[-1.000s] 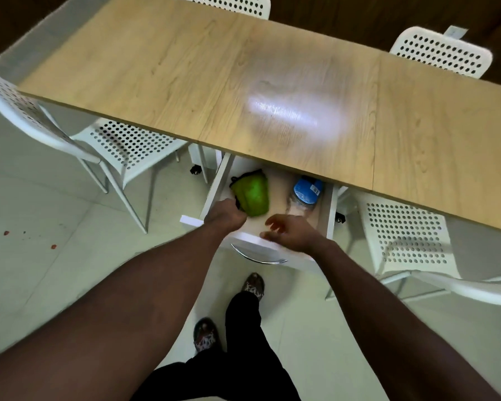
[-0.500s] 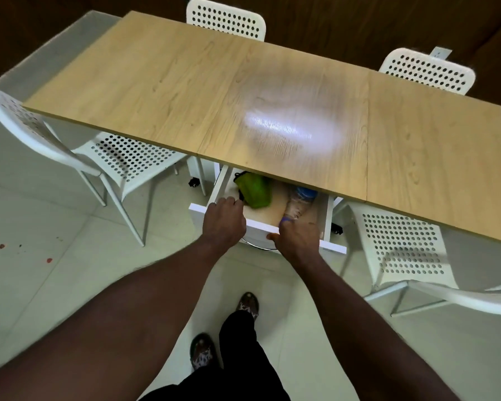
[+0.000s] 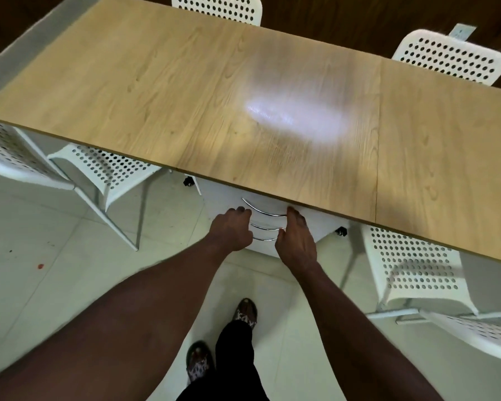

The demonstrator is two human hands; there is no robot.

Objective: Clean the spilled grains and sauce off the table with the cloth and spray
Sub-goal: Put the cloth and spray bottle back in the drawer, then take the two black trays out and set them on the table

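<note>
Both your hands pressed the shut white drawer unit (image 3: 223,198) at 6 o'clock under the table (image 3: 156,96): left hand (image 3: 230,230) loosely bent, right hand (image 3: 295,241) flat, holding nothing. No cloth or spray showed. The tabletop looked clean; next, just step away.

In my view, overhead light threw a white glare patch (image 3: 295,118) on the table (image 3: 156,96) toward one o'clock; at twelve the room was dark, the edges bowed, the chair (image 3: 9,151) at nine blurred
</note>
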